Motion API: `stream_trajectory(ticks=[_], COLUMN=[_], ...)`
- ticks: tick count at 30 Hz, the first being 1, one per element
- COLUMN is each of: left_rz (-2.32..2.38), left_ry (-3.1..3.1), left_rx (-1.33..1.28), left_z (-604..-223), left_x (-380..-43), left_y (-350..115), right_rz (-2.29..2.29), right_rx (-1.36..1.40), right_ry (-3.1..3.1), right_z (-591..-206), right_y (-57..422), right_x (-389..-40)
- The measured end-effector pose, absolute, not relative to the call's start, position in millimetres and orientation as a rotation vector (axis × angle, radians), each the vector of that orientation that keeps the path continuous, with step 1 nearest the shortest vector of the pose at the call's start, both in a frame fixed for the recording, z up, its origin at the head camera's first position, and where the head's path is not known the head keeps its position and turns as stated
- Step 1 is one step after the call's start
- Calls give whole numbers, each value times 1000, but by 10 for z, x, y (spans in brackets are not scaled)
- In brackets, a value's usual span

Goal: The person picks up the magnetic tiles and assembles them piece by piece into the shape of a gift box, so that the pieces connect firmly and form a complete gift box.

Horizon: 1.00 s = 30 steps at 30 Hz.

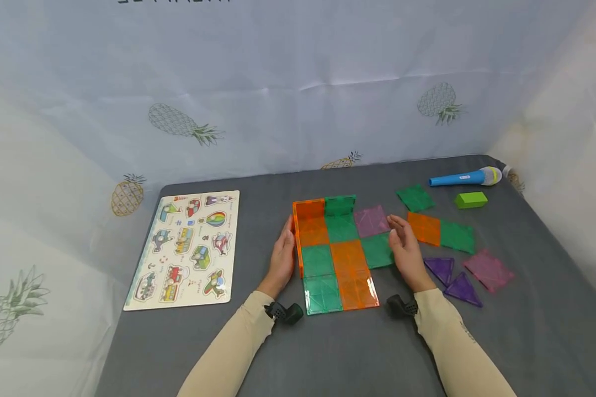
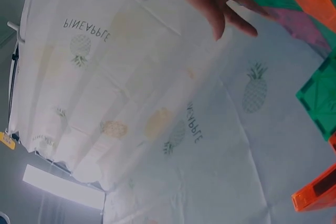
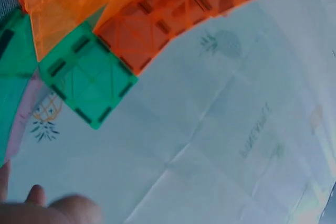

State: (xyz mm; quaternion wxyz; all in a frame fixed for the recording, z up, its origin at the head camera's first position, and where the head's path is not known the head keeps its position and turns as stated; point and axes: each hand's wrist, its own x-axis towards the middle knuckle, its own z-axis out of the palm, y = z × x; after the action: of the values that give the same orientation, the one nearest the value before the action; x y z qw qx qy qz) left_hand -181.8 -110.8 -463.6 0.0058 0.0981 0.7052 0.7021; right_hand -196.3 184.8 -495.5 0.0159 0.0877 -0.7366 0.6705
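Observation:
Magnetic tiles lie joined in a flat patch of green tiles [image 1: 318, 260], orange tiles [image 1: 349, 259] and a pink-purple tile [image 1: 371, 221]. An orange wall of tiles [image 3: 184, 14] stands upright along the patch's left side and far left corner. Beside it at the back stands an upright green tile [image 3: 89, 74]. My left hand [image 1: 281, 258] rests along the outside of the orange wall, fingers extended. My right hand [image 1: 408, 255] is at the patch's right edge, by the green and pink-purple tiles, its fingers relaxed; whether it touches both is unclear.
On the right lie loose tiles: a green one [image 1: 415, 198], an orange one [image 1: 424, 228] beside another green, a pink one [image 1: 489, 270] and purple triangles [image 1: 463, 289]. Behind them are a green block [image 1: 471, 200] and a toy microphone [image 1: 464, 176]. A picture puzzle board [image 1: 184, 248] lies left.

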Motion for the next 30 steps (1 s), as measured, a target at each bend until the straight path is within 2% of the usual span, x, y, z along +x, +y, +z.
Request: stream_trajectory(ticks=[6,10,13,18,24,30], left_rz=[2213,2199,2200,2220,2229,2229], left_ry=[2213,2202,2195,2201,2169,2163], left_rx=[312,309,297,272,282,264], left_z=[-4591,-4589,-4651,-4730,-4649,-4647], left_x=[-1867,-1897,-1918,-1884,-1861,-1867], left_y=[-1105,-1091,-1083,-1097,-1093,-1107], right_rz=[3151,3497,3613,3682,3657,3620], right_rx=[300,337,417,509,648,640], right_ry=[-1369,-733,-422,-287,-294,-535], right_z=[-4907,-4962,-5012,-5067,-5071,-5064], right_y=[1945,2004,2012,1957,1886,1846], right_x=[-2037,-2078,-2101,-2083,-2076,-2090])
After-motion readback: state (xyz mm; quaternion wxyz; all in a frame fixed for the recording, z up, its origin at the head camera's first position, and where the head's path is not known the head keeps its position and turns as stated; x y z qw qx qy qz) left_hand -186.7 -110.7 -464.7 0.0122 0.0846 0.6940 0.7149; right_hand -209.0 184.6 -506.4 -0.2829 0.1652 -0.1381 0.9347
